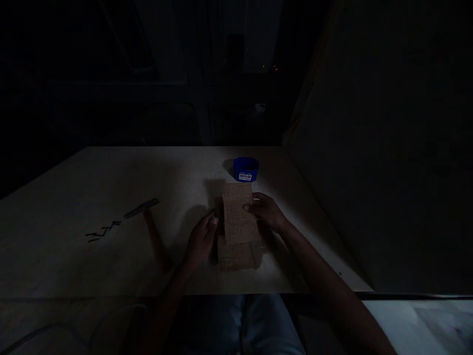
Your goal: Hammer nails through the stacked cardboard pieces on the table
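Observation:
A brown cardboard piece (238, 212) with crease lines is tilted up over the middle of the table. My right hand (268, 211) grips its right edge, thumb on the face and fingers behind. My left hand (201, 240) hovers by the left side, fingers slightly curved, with a dark gap between it and the cardboard. Below the raised piece lies another brown block or cardboard part (238, 257), with a strip of what looks like clear tape at its right; whether the two are joined I cannot tell.
On the left lies a hammer (150, 222) with a wooden handle, beside several dark nails (103, 231). Behind the cardboard stands a blue container (246, 170) with a white label. The pale table (177, 167) meets a dark wall (388, 172) on the right. Lighting is very dim.

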Demonstrator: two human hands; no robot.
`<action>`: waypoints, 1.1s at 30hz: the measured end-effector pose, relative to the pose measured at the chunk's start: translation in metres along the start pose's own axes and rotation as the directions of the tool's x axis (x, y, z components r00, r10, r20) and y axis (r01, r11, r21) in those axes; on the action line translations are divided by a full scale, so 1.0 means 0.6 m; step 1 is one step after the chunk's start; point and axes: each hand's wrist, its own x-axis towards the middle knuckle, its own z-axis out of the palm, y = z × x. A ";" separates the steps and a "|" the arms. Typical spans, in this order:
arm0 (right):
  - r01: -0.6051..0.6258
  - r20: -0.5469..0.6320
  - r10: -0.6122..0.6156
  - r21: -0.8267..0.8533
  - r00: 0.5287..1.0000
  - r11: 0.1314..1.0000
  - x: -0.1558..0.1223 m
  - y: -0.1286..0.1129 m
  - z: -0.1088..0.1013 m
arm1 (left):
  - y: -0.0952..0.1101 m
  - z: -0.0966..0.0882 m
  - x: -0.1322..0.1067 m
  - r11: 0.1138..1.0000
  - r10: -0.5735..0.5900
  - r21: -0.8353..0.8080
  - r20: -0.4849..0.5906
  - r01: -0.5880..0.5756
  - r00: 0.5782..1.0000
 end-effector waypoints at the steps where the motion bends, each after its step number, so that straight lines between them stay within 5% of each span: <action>1: -0.004 0.005 0.004 -0.052 1.000 0.999 0.014 0.005 0.013 | 0.000 -0.002 -0.003 1.000 -0.011 -0.005 -0.005 0.011 1.000; 6: 0.018 -0.016 -0.024 -0.308 1.000 0.951 0.046 0.034 0.045 | -0.020 -0.004 -0.015 0.986 0.086 0.146 -0.034 -0.080 0.996; 12: 0.136 -0.017 -0.175 -0.561 0.984 0.817 0.016 0.017 0.037 | -0.050 0.004 -0.030 0.839 0.355 0.353 0.224 -0.415 0.908; 14: 0.270 0.071 -0.297 -0.649 0.952 0.711 -0.002 0.016 0.032 | -0.053 0.007 -0.033 0.810 0.377 0.384 0.238 -0.443 0.895; 17: 0.545 0.372 -0.403 -0.643 0.836 0.538 -0.027 0.034 0.023 | -0.056 0.010 -0.035 0.795 0.390 0.397 0.244 -0.458 0.888; 21: 0.642 0.504 -0.405 -0.514 0.763 0.569 -0.047 0.080 0.013 | -0.062 0.016 -0.035 0.800 0.392 0.390 0.235 -0.455 0.890; 33: 0.594 0.406 -0.439 -0.451 0.801 0.666 -0.065 0.106 0.012 | -0.080 0.009 -0.017 0.812 0.406 0.294 0.337 -0.505 0.849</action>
